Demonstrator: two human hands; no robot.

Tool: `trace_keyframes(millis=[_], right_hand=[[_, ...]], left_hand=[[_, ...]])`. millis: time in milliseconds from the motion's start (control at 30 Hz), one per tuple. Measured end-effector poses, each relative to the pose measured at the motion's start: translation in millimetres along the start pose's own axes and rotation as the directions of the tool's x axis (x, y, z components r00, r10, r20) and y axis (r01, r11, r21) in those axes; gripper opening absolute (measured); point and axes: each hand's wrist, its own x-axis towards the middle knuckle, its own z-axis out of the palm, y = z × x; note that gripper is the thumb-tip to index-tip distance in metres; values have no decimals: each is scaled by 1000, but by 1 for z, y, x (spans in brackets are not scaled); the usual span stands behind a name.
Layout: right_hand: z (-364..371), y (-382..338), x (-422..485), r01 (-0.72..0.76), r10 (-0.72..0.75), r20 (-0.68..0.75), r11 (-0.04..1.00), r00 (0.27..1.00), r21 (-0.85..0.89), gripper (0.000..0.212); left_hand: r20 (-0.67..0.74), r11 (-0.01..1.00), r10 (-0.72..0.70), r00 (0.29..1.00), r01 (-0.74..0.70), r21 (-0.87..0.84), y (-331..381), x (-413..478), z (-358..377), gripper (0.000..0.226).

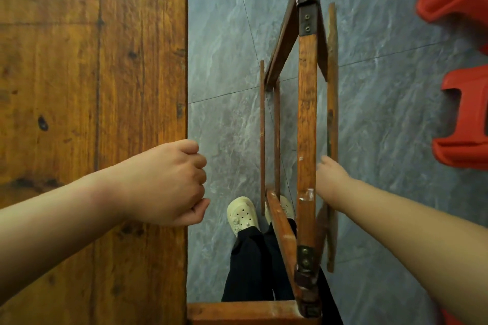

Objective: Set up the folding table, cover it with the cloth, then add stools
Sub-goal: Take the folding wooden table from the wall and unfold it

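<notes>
Gripping the folding table's worktop [92, 74] by its inner edge, the left hand [169, 182] has its fingers curled over that edge w/ the thumb tucked below. The worktop, worn brown planks, fills the left side of the view. The leg frame [307, 113] is swung out to the right of it, w/ a strip of grey stone-look floor [383, 87] showing between the two. Short wooden rails at top & bottom join frame and worktop. A dark metal hinge bracket [307, 21] w/ two screws sits near the frame's far end, and another at the near end.

The right hand [331, 179] reaches in against the right side of the frame's thick rail. Its fingers go behind the wood, so can't tell if they're spread or closed on it.

Red plastic stools [464, 119] lie on the floor at the far right, apart from the table. Below, between worktop & frame, are a cream clog [241, 215] and black trousers [248, 266].
</notes>
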Motion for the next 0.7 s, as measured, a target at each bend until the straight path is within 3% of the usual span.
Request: trace_keyframes(millis=[33, 200, 367, 700], right_hand=[[10, 4, -3, 13, -11, 33, 997, 999, -71, 29], [16, 21, -38, -45, 41, 126, 999, 991, 28, 32], [10, 24, -56, -3, 7, 192, 1000, 981, -23, 40], [3, 37, -91, 98, -86, 189, 994, 978, -56, 38]], left_hand=[[-12, 1000, -2, 1000, 2, -3, 3, 3, -1, 48], [-7, 1000, 8, 1000, -8, 3, 2, 15, -1, 49], [13, 1000, 17, 1000, -17, -20, -2, 11, 0, 46], [57, 1000, 6, 998, -6, 14, -3, -2, -10, 46]])
